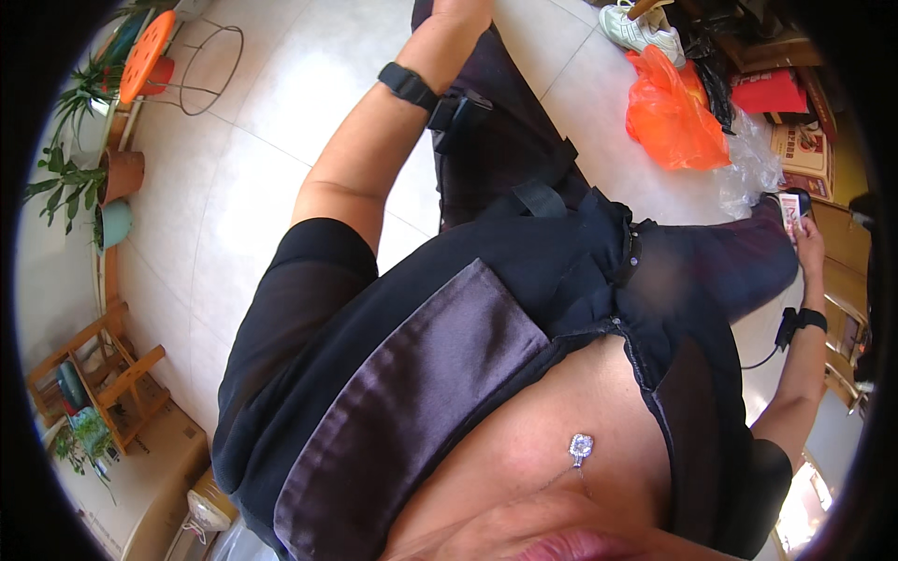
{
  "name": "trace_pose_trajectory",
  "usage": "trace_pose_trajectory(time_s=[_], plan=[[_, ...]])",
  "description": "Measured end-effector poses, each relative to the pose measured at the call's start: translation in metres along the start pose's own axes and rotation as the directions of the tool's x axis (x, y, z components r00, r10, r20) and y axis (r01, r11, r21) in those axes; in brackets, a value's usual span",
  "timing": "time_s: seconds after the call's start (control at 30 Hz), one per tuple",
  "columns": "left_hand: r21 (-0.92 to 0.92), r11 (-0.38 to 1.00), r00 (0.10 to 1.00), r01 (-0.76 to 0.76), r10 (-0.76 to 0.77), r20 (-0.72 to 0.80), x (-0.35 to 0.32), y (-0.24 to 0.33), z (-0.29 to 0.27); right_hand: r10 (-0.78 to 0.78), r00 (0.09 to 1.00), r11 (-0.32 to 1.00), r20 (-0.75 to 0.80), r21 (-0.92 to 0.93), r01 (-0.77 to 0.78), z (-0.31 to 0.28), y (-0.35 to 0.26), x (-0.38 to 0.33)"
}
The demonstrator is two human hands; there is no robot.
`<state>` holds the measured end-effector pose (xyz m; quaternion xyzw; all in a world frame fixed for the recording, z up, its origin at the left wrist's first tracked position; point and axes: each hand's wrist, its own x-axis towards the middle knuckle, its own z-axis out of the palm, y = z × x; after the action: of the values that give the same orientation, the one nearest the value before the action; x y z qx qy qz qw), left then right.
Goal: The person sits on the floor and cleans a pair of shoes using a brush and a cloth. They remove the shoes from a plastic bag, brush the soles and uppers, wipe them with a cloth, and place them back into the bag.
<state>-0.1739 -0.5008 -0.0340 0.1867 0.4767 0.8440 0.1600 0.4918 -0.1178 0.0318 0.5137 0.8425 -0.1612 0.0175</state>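
I am looking down my own front at a dark shirt and dark trousers. My left arm, with a black wristband, reaches up the picture. My left hand rests on my left thigh at the top edge, and its fingers are cut off from view. Far right, my right hand holds a small red and white packet beside my right knee. A black band with a thin cable sits on that wrist.
On the white tile floor lie an orange plastic bag, white sneakers, clear plastic and red boxes. At the left stand potted plants, an orange stool, a wire stand and a wooden rack.
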Motion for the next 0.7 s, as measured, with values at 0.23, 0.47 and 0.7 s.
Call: trace_pose_trajectory(time_s=[0.23, 0.47, 0.7], plan=[[0.486, 0.867, 0.988, -0.109, 0.038, 0.153, -0.072, 0.005, -0.058, -0.049, 0.983, 0.996, -0.178, -0.085, 0.034, 0.056, 0.035, -0.030], [0.897, 0.329, 0.841, 0.295, -0.535, -0.080, -0.285, -0.015, -0.176, 0.046, 0.997, 0.855, -0.066, 0.518, -0.005, 0.124, 0.025, -0.021], [0.982, 0.146, 0.556, 0.122, -0.829, 0.054, -0.250, -0.050, -0.014, -0.213, 0.977, 0.707, -0.023, 0.686, 0.171, 0.179, -0.044, 0.003]])
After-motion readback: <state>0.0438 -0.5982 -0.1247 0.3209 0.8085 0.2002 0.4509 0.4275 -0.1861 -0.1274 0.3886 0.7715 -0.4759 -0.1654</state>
